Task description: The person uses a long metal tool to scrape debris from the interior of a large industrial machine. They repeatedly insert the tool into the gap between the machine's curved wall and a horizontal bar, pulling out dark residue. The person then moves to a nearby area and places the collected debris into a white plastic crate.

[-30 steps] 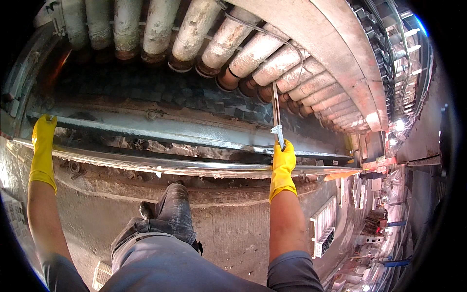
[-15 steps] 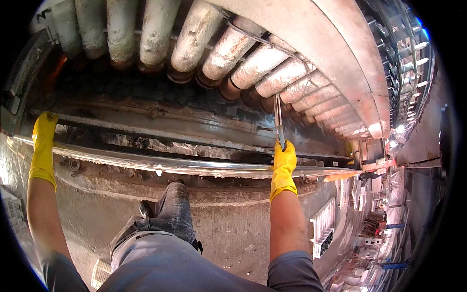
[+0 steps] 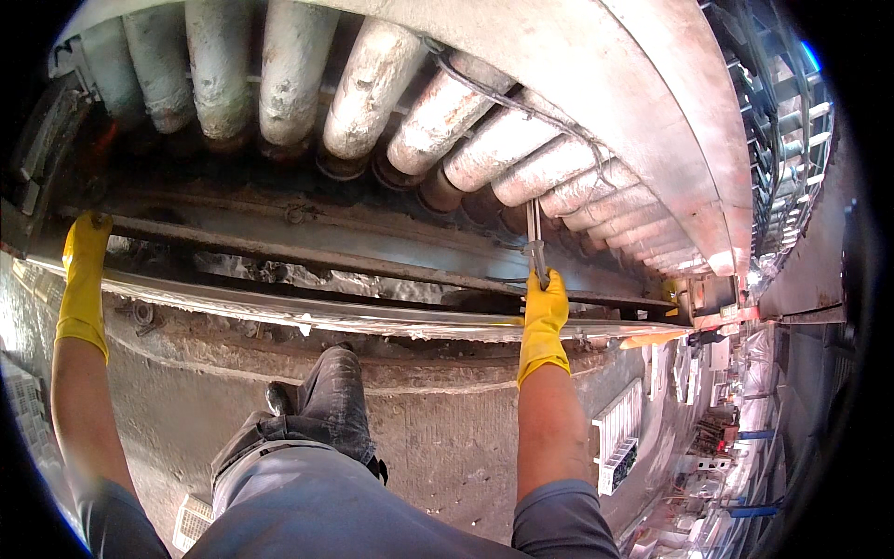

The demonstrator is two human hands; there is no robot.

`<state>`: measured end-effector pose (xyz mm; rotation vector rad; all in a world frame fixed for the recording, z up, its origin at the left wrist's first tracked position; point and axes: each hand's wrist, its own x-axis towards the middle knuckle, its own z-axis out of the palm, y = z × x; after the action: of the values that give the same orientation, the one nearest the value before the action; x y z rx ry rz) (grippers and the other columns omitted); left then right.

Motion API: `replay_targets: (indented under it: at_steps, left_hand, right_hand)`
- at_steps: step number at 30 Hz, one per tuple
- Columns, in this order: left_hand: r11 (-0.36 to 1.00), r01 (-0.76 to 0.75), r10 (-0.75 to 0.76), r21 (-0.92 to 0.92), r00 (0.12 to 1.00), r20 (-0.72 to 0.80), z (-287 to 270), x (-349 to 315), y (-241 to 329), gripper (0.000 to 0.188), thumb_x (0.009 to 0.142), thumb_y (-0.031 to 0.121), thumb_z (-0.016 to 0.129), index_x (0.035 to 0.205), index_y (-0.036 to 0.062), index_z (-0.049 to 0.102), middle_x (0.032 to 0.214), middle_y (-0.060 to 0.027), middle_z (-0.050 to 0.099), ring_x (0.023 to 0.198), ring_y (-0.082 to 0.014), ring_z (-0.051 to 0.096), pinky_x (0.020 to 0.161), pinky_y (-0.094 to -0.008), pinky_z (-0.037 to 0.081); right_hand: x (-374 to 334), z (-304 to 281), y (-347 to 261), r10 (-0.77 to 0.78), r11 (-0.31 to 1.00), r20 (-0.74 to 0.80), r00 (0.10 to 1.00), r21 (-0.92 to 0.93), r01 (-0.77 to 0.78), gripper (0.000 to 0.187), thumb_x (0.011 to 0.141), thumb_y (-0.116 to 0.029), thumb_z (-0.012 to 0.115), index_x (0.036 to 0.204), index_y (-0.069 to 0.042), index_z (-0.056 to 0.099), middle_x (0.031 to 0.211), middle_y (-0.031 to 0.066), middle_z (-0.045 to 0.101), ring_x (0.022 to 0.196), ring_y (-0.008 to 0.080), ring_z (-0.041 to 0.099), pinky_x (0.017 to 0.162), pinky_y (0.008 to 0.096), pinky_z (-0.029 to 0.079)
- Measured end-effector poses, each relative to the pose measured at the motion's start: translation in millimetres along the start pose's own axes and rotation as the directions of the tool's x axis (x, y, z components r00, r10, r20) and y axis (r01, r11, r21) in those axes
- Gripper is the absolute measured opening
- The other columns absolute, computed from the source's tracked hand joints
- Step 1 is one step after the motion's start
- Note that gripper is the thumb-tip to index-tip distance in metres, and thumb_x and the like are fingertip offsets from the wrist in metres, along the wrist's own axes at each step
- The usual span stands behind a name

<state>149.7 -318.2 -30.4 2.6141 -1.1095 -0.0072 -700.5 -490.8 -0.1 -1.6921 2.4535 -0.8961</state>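
My right hand, in a yellow rubber glove, is closed round the near end of a slim metal tool with two parallel prongs. The tool points away from me, its far tips near the lower ends of the thick pipes. At the far left my left hand, gloved in yellow too, is closed over the end of a long dark rail; its fingertips are partly hidden. A shiny metal edge crosses in front of me, below both hands. Between rail and edge runs a dark gap with bright, wet-looking patches.
A row of thick, crusted pipes hangs over the trough beneath a pale curved cover. Orange glow shows at far left. White plastic crates stand on the concrete floor at right. Another crate lies lower left.
The view has tilted slightly, so the pipes and cover sit a little differently. The pronged tool's far end has dropped slightly. Both hands keep nearly the same place and grip.
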Motion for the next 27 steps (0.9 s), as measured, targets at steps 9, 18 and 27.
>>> replay_targets:
  at_steps: [9, 18, 27]
  left_hand:
    - [1.000, 0.004, -0.004, -0.005, 1.000, 0.004, 7, 25, 11, 0.046, 0.091, 0.042, 0.067, 0.115, 0.0027, 0.072, 0.114, -0.0241, 0.072, 0.111, -0.0406, 0.069, 0.093, -0.0457, 0.054]
    - [1.000, -0.004, 0.004, -0.007, 1.000, 0.009, 12, 41, 12, 0.046, 0.091, 0.043, 0.067, 0.114, 0.0027, 0.072, 0.113, -0.0231, 0.073, 0.110, -0.0415, 0.068, 0.090, -0.0466, 0.054]
    - [1.000, 0.015, -0.015, 0.006, 1.000, 0.005, 8, 19, 2, 0.047, 0.093, 0.043, 0.065, 0.117, 0.0034, 0.071, 0.115, -0.0233, 0.072, 0.111, -0.0413, 0.068, 0.092, -0.0468, 0.053]
  right_hand:
    - [22, 17, 3, -0.040, 0.998, -0.036, 0.999, 0.056, 0.042, 0.034, 0.091, -0.035, 0.076, 0.117, -0.015, 0.071, 0.106, 0.0083, 0.075, 0.092, 0.0278, 0.074, 0.083, 0.0378, 0.056]
    - [23, 16, -23, -0.125, 0.992, -0.108, 0.986, -0.037, 0.122, 0.033, 0.091, -0.034, 0.076, 0.116, -0.014, 0.071, 0.106, 0.0085, 0.075, 0.092, 0.0287, 0.074, 0.083, 0.0384, 0.057]
    - [13, 12, -1, -0.074, 0.997, -0.058, 0.996, -0.013, 0.074, 0.034, 0.091, -0.036, 0.076, 0.117, -0.015, 0.071, 0.106, 0.0080, 0.075, 0.093, 0.0290, 0.074, 0.082, 0.0392, 0.057]
